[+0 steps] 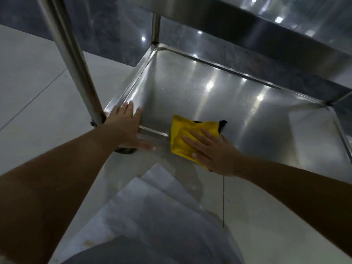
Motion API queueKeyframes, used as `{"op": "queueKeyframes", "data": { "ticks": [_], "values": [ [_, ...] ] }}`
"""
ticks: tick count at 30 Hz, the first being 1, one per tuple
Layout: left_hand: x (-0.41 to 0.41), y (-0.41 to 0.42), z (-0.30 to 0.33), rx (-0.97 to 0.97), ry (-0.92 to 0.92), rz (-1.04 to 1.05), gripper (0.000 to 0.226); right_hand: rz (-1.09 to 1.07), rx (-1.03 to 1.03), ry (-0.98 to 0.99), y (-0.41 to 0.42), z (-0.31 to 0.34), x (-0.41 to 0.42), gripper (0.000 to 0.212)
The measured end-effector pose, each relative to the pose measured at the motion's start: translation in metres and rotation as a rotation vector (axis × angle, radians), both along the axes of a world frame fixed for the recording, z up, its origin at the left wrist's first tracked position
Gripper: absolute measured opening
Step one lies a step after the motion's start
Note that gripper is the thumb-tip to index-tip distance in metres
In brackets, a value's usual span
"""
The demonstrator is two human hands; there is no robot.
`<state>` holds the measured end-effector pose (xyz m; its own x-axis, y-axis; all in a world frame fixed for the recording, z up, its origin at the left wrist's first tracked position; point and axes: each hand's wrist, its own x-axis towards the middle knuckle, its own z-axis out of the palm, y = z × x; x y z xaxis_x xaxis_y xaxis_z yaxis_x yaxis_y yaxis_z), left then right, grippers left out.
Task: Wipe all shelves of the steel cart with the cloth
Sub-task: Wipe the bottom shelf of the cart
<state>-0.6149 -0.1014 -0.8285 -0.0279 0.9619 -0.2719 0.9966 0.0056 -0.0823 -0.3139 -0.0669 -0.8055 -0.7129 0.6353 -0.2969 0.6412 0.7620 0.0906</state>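
You are looking down at the lower shelf (238, 103) of the steel cart (247, 29), which is filling the middle and right of the frame, with an upper shelf (295, 18) crossing the upper right corner. Your right hand (213, 151) is lying flat, fingers straight and slightly spread, pressing the yellow cloth (184, 138) against the shelf at its near edge, just below the centre of the frame; a dark layer is showing at the cloth's far right corner. Your left hand (126, 124) is resting at the shelf's near left corner, fingers straight over the raised rim and thumb stretched along the near edge, holding nothing. Just left of that hand, an upright steel post (72, 54) is running up toward the upper left of the frame. Pale floor tiles (34, 82) are showing at left, and light clothing (156, 216) is filling the bottom centre.
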Motion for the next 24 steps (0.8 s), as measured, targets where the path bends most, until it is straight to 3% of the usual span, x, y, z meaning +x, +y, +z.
{"op": "queueKeyframes", "data": {
  "ticks": [3,6,10,13,17,19,23,24],
  "values": [
    [0.016,0.005,0.01,-0.005,-0.092,0.132,0.125,-0.073,-0.073,-0.138,0.006,0.011,0.075,0.067],
    [0.033,0.011,0.014,-0.069,-0.156,0.135,0.104,-0.314,-0.11,-0.091,0.004,0.011,0.132,0.057],
    [0.068,0.011,0.011,-0.07,-0.159,0.07,0.093,-0.517,-0.012,0.031,-0.001,-0.014,0.121,0.06],
    [0.117,0.016,0.017,0.006,-0.387,-0.105,0.059,-0.422,0.045,0.12,-0.001,-0.024,0.092,0.062],
    [0.182,0.024,0.023,-0.076,-0.32,-0.19,0.075,-0.294,0.063,0.203,-0.005,-0.024,0.117,0.053],
    [0.197,0.027,0.011,-0.096,-0.31,-0.22,0.082,-0.333,0.094,0.211,-0.004,-0.025,0.154,0.051],
    [0.203,0.029,0.002,-0.1,-0.303,-0.103,0.056,-0.752,0.122,0.275,0.001,-0.025,0.244,0.053],
    [0.207,0.033,0.002,-0.108,-0.319,-0.087,0.059,-0.88,0.112,0.292,0.004,-0.024,0.262,0.054]
  ]
}}
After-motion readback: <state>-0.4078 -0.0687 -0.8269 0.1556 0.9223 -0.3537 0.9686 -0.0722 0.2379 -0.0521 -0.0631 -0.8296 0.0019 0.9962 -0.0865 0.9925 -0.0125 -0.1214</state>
